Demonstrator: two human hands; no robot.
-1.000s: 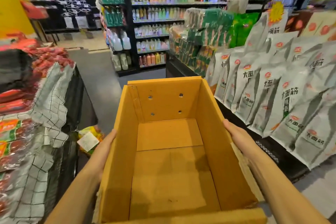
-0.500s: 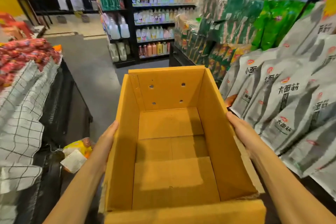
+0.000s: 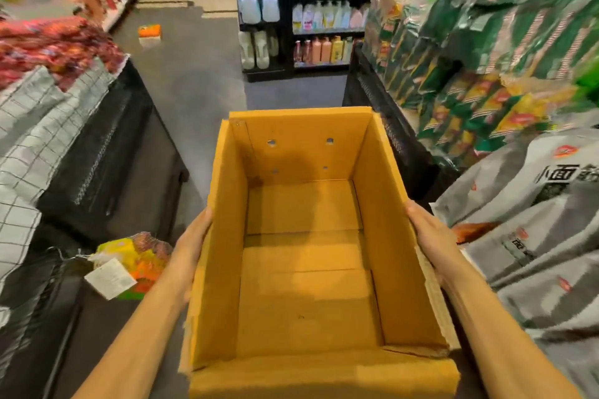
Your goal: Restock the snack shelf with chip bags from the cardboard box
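Between the fingers (image 3: 198,228), cardboard box (image 3: 384,253)

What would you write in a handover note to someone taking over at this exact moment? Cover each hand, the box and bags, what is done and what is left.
Left hand: fingers straight, pressed flat on the left outer wall of the cardboard box.
Right hand: the same on the right outer wall.
Box: carried between the two hands in the aisle, top open, no bags inside.
Grey snack bags: packed on the display at the right, beside the box; green and yellow packets further along.
Done: the box looks emptied.
Left: probably only putting the box away, or fetching more stock.
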